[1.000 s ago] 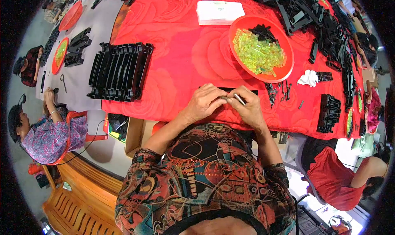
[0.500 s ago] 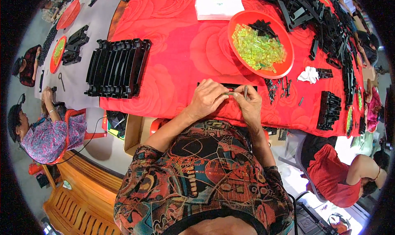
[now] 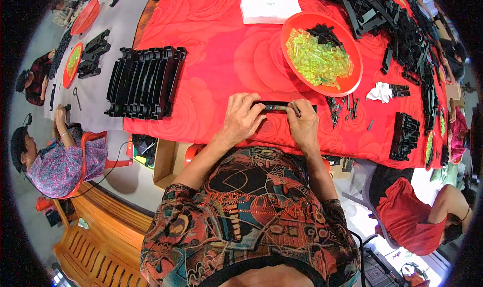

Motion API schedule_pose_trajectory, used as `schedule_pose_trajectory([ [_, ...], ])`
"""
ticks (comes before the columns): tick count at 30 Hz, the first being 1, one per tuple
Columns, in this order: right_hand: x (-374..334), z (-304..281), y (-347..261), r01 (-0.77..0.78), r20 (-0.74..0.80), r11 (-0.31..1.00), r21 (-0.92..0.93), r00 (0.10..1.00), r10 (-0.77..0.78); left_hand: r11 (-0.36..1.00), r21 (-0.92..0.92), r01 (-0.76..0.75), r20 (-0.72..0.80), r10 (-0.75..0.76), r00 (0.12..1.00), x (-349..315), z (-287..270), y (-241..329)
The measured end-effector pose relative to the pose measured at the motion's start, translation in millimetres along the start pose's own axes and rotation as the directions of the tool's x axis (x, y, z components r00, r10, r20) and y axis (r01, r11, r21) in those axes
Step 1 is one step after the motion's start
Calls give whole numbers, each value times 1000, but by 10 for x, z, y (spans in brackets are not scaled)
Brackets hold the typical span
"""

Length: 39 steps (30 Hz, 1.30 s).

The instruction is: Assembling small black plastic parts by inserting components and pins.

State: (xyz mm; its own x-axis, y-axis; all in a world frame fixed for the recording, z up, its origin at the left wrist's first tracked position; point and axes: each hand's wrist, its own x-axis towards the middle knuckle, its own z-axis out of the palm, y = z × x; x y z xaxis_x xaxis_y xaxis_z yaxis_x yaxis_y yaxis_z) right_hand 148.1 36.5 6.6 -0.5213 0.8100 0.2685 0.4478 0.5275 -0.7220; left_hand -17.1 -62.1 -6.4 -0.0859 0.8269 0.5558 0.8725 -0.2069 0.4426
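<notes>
A long black plastic bar lies crosswise at the near edge of the red cloth, with a small greenish piece showing along it. My left hand is closed round the bar's left end, thumb and fingers pressed to it. At the other end, my right hand is closed with its fingertips against the bar. A thin dark rod-like tool sticks out between its fingers. My fingers hide parts of the bar.
Beyond my right hand stands a red bowl of yellow-green clear pieces and black parts. Small black parts and a white crumpled tissue lie right of it. A row of black bars sits left. Co-workers sit on both sides.
Before, my hands were close together over the bar, fingers pinching a small greenish piece. Now they have moved apart and down onto the bar's two ends, and more of it shows.
</notes>
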Motion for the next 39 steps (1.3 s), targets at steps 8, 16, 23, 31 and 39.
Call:
schedule_pose_trajectory([
  [8, 8, 26, -5, 38, 70, 995, -93, 997, -31, 998, 47, -47, 37, 45, 998, 58, 54, 15],
  [16, -55, 33, 19, 89, 101, 984, -154, 992, -73, 998, 60, -36, 94, 30, 995, 65, 132, 33],
  [23, -127, 39, -39, 45, 143, 986, -161, 990, -22, 996, 75, -46, 103, 38, 994, 87, 152, 70],
  [31, -194, 59, -11, 97, 88, 979, -180, 993, -82, 993, 106, -45, 132, 30, 991, 94, 183, 76],
  [39, -153, 34, -42, 105, 171, 966, -238, 983, -65, 995, 97, -32, 149, 17, 989, 104, 180, 56],
])
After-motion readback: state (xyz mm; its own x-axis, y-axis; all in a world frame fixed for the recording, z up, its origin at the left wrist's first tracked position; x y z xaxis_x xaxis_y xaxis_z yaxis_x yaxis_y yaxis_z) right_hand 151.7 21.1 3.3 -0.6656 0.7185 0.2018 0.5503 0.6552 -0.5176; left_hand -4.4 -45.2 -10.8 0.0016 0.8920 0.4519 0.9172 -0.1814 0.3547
